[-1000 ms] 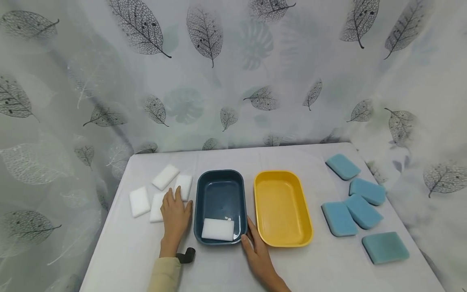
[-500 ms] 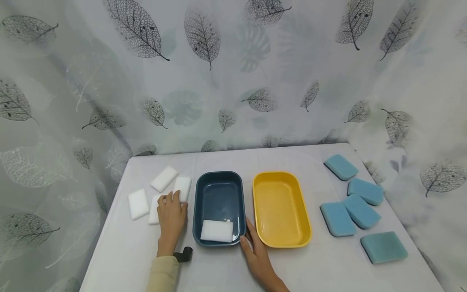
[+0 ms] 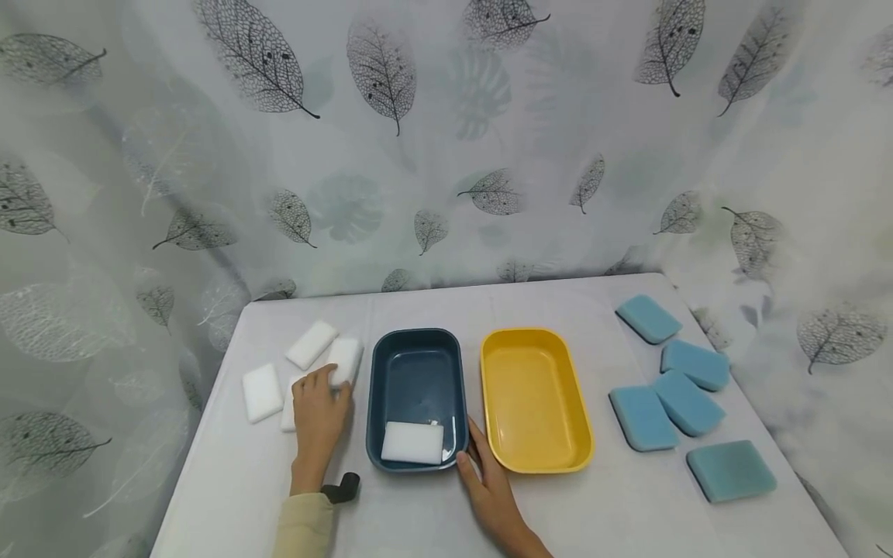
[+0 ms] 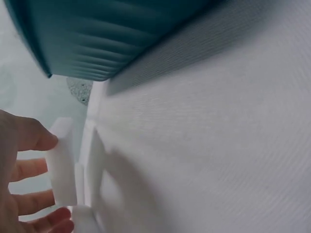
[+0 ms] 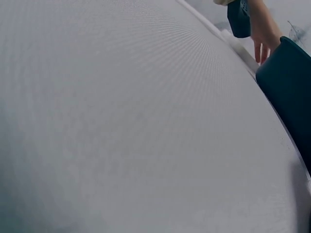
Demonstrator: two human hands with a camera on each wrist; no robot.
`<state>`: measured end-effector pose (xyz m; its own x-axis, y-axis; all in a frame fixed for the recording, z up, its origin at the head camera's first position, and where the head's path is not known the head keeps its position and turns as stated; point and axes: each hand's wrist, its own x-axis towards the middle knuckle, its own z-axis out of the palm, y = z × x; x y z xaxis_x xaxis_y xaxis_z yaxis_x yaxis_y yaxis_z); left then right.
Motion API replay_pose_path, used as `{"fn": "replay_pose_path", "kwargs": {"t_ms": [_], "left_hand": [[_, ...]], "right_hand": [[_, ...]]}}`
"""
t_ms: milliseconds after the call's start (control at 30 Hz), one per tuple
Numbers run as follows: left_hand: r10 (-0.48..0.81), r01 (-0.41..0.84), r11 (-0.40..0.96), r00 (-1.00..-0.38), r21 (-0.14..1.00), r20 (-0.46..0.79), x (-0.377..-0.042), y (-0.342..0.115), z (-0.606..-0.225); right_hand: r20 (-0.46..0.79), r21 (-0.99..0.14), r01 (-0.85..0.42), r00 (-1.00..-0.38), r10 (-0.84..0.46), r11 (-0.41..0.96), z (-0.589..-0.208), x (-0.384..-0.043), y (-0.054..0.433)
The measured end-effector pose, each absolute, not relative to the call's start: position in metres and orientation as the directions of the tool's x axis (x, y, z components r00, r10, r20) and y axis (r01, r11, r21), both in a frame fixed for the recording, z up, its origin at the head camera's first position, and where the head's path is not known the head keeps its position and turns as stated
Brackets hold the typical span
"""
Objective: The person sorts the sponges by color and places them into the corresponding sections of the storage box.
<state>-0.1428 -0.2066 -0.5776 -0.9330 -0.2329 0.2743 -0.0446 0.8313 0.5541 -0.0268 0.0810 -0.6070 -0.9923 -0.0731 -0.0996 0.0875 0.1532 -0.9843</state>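
Currently L hand has a white block pinched btwn thumb & fingers, at the hand's far R side. Partly covered by that hand, on its L: a 2nd white block. Just past the fingers, far L, lies a 3rd white block; a 4th white block sits further out L. Just R of L hand, apart from it, is the dark blue tray, w/ a 5th white block across its near end. R hand is at that tray's near R corner, fingers fairly straight & touching its side. Just R of those fingers: yellow tray. Well R of R hand, five blue blocks lie on the desk, middle three bunched, nearest one greener. Behind L hand: black wrist mount, beige sleeve. Beyond both hands hangs a leaf-print curtain.
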Motion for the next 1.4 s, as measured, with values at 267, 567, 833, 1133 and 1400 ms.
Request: {"fn": "replay_pose_path", "kwargs": {"t_ms": [267,567,833,1133,1400], "left_hand": [[-0.253,-0.026,0.687,-0.945,0.726,0.206,-0.143,-0.211,-0.563],[-0.156,-0.015,0.528,-0.985,0.849,0.079,-0.145,-0.214,-0.549],[-0.014,0.125,0.539,-0.987,0.833,0.157,-0.143,-0.208,-0.537],[0.239,0.344,0.569,-0.938,0.747,0.25,-0.139,-0.192,-0.532],[0.411,0.437,0.681,-0.892,0.588,0.187,-0.138,-0.18,-0.53]], "right_hand": [[-0.101,-0.985,0.089,-0.992,-0.074,0.149,-0.604,-0.028,0.081],[-0.089,-0.983,0.078,-0.994,-0.065,0.165,-0.604,-0.029,0.081],[-0.095,-0.985,0.083,-0.993,-0.075,0.15,-0.606,-0.029,0.08],[-0.099,-0.985,0.087,-0.992,-0.075,0.146,-0.602,-0.028,0.08],[-0.138,-0.981,0.125,-0.987,-0.081,0.146,-0.602,-0.026,0.079]]}}
